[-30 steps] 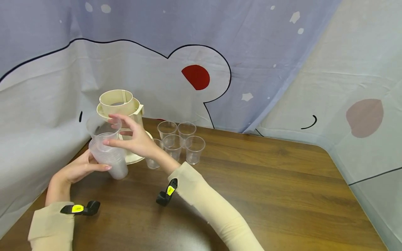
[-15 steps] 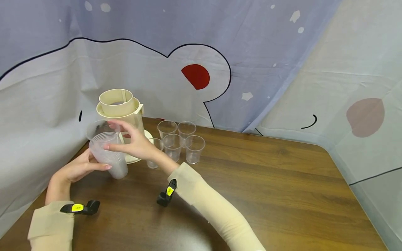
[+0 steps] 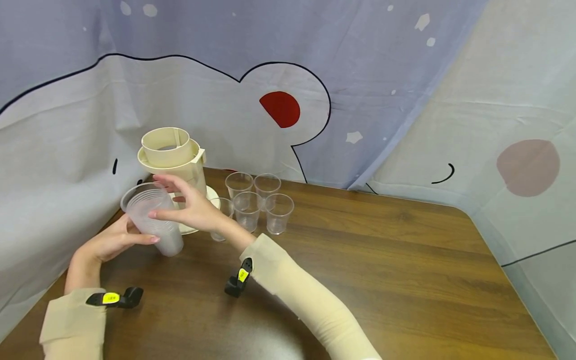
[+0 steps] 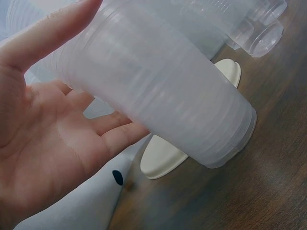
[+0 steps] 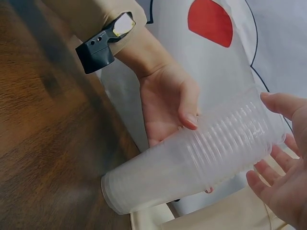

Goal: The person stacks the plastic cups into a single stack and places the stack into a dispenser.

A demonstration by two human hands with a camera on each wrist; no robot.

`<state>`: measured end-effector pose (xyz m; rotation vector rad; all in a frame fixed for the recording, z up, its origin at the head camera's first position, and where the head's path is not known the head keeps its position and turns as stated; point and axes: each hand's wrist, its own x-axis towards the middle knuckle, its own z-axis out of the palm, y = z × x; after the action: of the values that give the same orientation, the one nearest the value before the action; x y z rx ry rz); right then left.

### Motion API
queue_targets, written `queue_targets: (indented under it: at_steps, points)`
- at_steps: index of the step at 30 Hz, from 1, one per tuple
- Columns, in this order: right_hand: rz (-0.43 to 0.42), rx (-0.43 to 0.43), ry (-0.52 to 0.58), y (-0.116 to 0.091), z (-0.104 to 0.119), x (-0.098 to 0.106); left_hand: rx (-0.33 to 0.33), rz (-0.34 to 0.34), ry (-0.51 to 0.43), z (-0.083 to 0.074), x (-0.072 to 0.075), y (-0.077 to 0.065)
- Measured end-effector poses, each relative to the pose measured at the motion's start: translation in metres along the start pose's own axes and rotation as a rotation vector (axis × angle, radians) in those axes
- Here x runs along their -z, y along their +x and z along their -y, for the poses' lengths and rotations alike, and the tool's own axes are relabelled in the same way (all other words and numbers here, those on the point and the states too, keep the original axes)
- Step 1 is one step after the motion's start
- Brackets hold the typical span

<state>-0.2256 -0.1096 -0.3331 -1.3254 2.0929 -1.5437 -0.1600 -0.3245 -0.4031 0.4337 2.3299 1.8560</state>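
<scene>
A stack of clear cups (image 3: pixel 165 236) was held above the left part of the desk (image 3: pixel 382 260), tilted with its open end up and toward the left. One second earlier a single cup, held by the right hand, had stood well up out of the top of this stack; half a second earlier it sat lower, and now it was nested with the others, its rim just above theirs. The right hand's grip (image 3: pixel 198 207) had come down with it and was wide, fingers spread and loosely bent about the rim; whether any fingertip touched the plastic could not be told. The left hand's grip (image 3: pixel 114 241) had not shifted: thumb across the near side, fingers behind, holding the stack. Five loose cups (image 3: pixel 247 212) stood upright, as before, to the right of the cream-coloured container (image 3: pixel 168 159), itself unmoved behind the stack, near the printed curtain (image 3: pixel 202 105).
</scene>
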Motion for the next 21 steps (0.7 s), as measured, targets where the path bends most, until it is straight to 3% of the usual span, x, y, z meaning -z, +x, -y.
queue_targets:
  at_steps: [6, 16, 21]
  points:
    - [0.013, -0.004, -0.028, -0.0005, 0.0018, -0.0011, 0.029, -0.007, 0.038, -0.0019, -0.0002, -0.0002]
    - [0.035, -0.067, -0.014, -0.0025, -0.0034, -0.0028, -0.020, 0.008, -0.027, -0.0003, -0.0009, -0.0012]
    - [0.041, -0.072, -0.026, -0.0030, -0.0055, -0.0027, -0.003, 0.002, 0.009, -0.0003, 0.0003, -0.0013]
